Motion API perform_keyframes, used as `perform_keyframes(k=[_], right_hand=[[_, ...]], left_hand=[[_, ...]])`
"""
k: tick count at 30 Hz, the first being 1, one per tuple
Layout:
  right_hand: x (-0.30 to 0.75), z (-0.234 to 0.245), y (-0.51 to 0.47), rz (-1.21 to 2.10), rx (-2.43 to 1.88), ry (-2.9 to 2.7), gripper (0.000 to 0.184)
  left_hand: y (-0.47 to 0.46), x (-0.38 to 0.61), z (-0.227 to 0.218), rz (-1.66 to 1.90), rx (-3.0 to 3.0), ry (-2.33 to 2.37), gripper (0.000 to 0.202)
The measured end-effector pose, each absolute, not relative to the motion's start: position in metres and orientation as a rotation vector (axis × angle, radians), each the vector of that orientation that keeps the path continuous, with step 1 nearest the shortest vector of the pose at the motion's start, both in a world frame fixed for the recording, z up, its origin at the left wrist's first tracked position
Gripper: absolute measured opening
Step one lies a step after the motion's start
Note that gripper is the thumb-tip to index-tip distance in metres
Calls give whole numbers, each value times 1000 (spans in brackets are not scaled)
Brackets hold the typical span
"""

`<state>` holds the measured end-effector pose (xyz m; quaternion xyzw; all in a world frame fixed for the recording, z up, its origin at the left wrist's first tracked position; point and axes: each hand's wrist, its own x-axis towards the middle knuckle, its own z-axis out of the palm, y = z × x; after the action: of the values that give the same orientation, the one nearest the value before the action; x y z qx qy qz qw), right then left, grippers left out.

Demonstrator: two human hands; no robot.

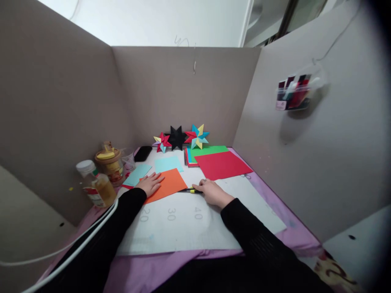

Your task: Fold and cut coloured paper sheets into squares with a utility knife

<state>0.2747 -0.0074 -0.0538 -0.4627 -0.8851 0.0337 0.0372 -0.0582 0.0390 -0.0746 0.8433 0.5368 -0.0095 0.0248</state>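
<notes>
My left hand lies flat with its fingers spread on a sheet of orange paper. My right hand has its fingers closed on a slim black-and-yellow cutter knife beside the paper's right corner. The knife's thin dark end points left, along the paper's lower right edge; whether it touches the paper I cannot tell. Light blue paper pieces lie behind the orange sheet, and another light blue sheet is near my left hand, with a strip of red under it.
A red sheet overlaps a stack topped with green paper. Folded paper stars lean at the back wall. A phone, a bottle and a lidded cup stand left. A white cable crosses my left arm.
</notes>
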Motion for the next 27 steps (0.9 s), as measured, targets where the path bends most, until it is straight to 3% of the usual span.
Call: perform_keyframes(k=[7, 12, 27], right_hand=[[250, -50, -21, -13, -1362, -2765, 61], [233, -46, -31, -113, -1372, -2766, 54], [226, -43, -30, -115, -1370, -2779, 51]], left_hand=[[37, -57, -73, -42, 2592, 1681, 52], [37, -55, -73, -59, 2585, 1677, 52], [42, -54, -72, -116, 2509, 1652, 52]])
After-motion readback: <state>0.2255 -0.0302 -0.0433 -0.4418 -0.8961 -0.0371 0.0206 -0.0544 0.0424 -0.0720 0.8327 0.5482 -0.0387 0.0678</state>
